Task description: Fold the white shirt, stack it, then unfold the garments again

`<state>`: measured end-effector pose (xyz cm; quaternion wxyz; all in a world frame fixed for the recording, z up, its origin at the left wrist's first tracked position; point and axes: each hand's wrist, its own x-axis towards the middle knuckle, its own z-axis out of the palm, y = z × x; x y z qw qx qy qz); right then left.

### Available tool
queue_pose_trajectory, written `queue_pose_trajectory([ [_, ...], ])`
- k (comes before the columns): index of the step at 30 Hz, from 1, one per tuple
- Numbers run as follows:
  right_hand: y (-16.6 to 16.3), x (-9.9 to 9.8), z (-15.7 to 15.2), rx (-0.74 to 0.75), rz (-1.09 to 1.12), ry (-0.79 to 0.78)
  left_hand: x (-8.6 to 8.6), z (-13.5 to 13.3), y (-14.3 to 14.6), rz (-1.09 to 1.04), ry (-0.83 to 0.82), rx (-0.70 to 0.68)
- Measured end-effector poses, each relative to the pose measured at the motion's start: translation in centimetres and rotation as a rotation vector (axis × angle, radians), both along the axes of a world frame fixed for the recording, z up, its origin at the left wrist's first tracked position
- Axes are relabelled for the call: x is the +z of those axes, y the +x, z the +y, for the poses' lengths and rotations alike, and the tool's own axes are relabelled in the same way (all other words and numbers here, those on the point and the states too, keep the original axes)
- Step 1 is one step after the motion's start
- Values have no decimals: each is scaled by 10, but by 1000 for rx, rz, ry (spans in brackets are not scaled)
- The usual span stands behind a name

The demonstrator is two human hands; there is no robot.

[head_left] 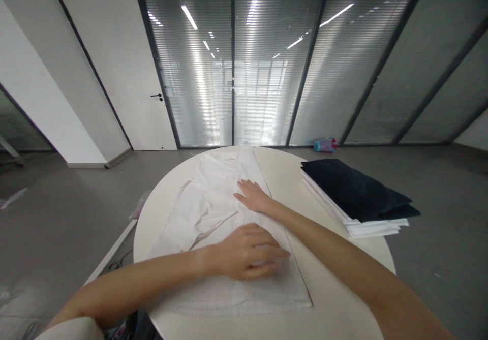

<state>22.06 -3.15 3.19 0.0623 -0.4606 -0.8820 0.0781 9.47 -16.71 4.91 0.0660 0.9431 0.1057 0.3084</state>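
Observation:
A white cloth (229,291), which looks like a garment, lies spread on a round white table (293,177). Its right edge runs straight, while the left part is bunched in creases. My right hand (252,196) rests flat on the cloth's far part, fingers stretched out near that straight edge. Closer to me, my left hand (249,253) is over the cloth with its fingers loosely apart, pointing right and slightly blurred. Nothing shows in either hand. The left forearm crosses over the near left part of the cloth and hides some of it.
On the table's right stands a stack of folded white cloth (362,227) with dark navy cloth (351,187) on top, overhanging the edge. Behind are glass partitions and a white door (118,65). A blue and pink package (325,145) lies on the floor.

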Motion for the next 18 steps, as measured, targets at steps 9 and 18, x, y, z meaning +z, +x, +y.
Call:
queue_pose_trajectory([
  [9,-62,31,-123,890,44,291,10,167,-190,-266,-506,1296],
  [18,-139,22,-173,1194,39,349,-6,176,-234,-310,-1041,1298],
])
